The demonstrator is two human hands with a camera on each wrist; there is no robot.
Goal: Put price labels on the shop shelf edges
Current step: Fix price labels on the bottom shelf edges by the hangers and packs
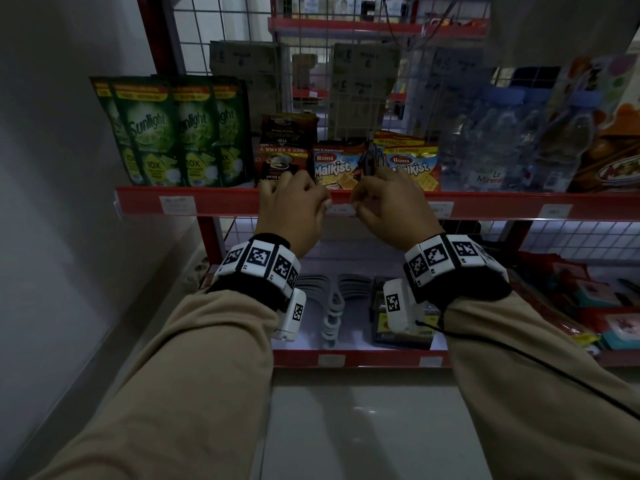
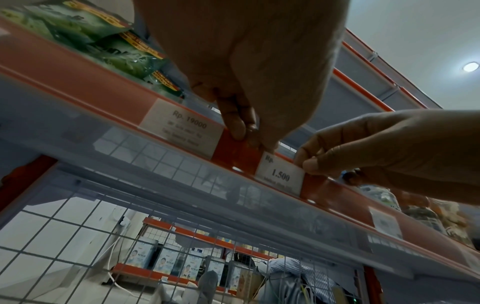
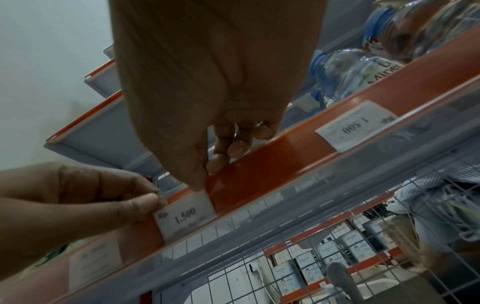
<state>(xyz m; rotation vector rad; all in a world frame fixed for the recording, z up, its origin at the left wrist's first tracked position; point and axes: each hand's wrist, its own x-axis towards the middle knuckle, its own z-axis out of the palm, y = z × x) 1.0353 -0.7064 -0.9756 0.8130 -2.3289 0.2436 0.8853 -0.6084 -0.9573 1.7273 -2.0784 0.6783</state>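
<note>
Between the two hands, on the red shelf edge (image 1: 485, 206) of the middle shelf, sits a small white price label (image 2: 281, 174) printed "Rp. 1.500". Its long axis runs along the rail, left to right, and its face points outward toward the person; a finer line of print under the price is too blurred to read. The left hand (image 1: 294, 202) pinches the label's left end between thumb and curled fingers (image 3: 140, 205), and the right hand (image 1: 388, 206) pinches its right end, thumb tip on the top corner, remaining fingers curled above the rail. From the head camera the label is almost wholly covered by both hands, only a pale sliver showing between them.

A clear plastic strip fronts the rail, glossy and reflective, blurring the label's lower edge. Other labels (image 2: 182, 127) already sit in the rail to either side: one reads "Rp. 19000", another "1.500" (image 3: 355, 125) appears upside down to the right wrist camera.

On the shelf behind stand green Sunlight pouches (image 1: 173, 133) at the left, Malkist cracker packets (image 1: 341, 166) in the centre, and clear water bottles (image 1: 502, 140) at the right, soft and out of focus. Wire mesh backs the unit. Tan sleeves and marker-printed wristbands cover both forearms.
</note>
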